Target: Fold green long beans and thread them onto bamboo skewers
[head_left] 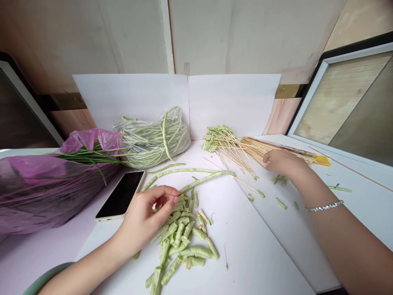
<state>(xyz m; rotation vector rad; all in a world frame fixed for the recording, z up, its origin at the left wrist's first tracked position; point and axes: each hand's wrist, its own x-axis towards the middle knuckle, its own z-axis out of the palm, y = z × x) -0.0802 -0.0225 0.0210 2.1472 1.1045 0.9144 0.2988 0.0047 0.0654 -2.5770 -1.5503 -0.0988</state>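
My left hand (150, 211) is over a pile of cut long bean pieces (184, 233), thumb and forefinger pinched together. The end of a long bean (208, 177) meets these fingertips; whether they grip it or a small piece, I cannot make out. At the right, my right hand (284, 162), with a bracelet on its wrist, has its fingers closed at a bundle of bamboo skewers (253, 146). Its palm hides part of the bundle. Left of it, skewers with green bean pieces threaded on their ends (219, 137) lie in a heap.
A clear bag of long beans (150, 143) stands at the back. Left are a pink bag (55, 192) with green stalks and a phone (121, 196). Bean scraps (281, 203) and a yellow-ended wrapper (322, 160) lie right. White boards (233, 102) stand behind.
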